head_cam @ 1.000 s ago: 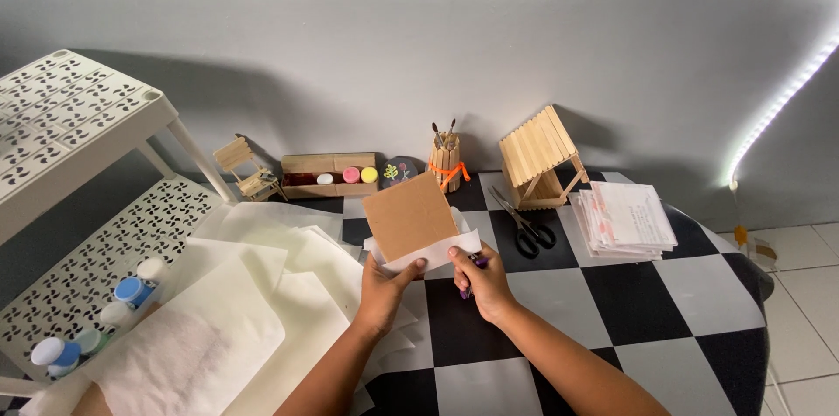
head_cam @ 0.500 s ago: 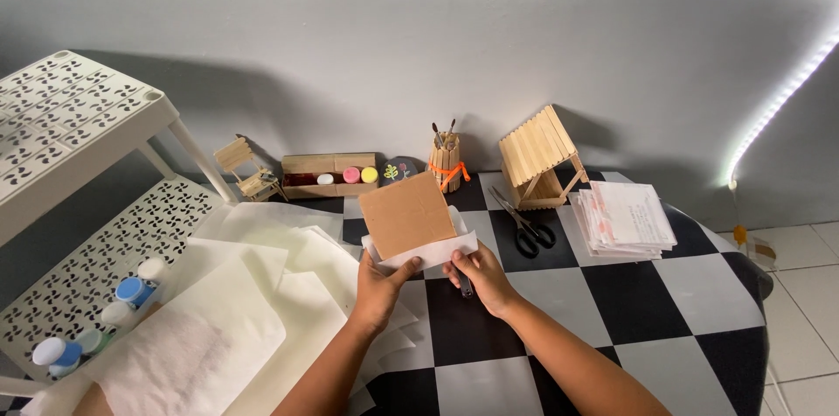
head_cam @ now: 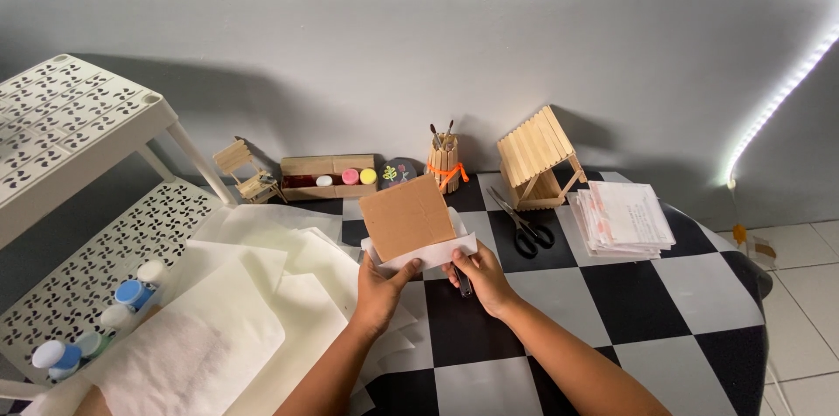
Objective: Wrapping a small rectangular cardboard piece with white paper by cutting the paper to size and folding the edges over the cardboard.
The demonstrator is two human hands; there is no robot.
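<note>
A brown cardboard square (head_cam: pixel 407 216) with a white paper sheet (head_cam: pixel 437 253) under it is held up over the black-and-white chequered table (head_cam: pixel 612 311). My left hand (head_cam: pixel 380 289) grips the lower left edge of the cardboard and paper, thumb on top. My right hand (head_cam: pixel 481 276) holds the paper's lower right edge and also has a small dark tool (head_cam: pixel 464 283) tucked in its fingers.
Black scissors (head_cam: pixel 524 228) lie by a stick-built little house (head_cam: pixel 535 156). A paper stack (head_cam: pixel 622 219) sits to the right. At the back stand a brush holder (head_cam: pixel 444 162), a paint-pot box (head_cam: pixel 328 176) and a tiny chair (head_cam: pixel 245 169). White sheets (head_cam: pixel 262 294) and a perforated white rack (head_cam: pixel 79 232) with bottles lie left.
The cardboard and paper have shifted slightly and the hands have adjusted their hold on the lower edge; nothing else moved.
</note>
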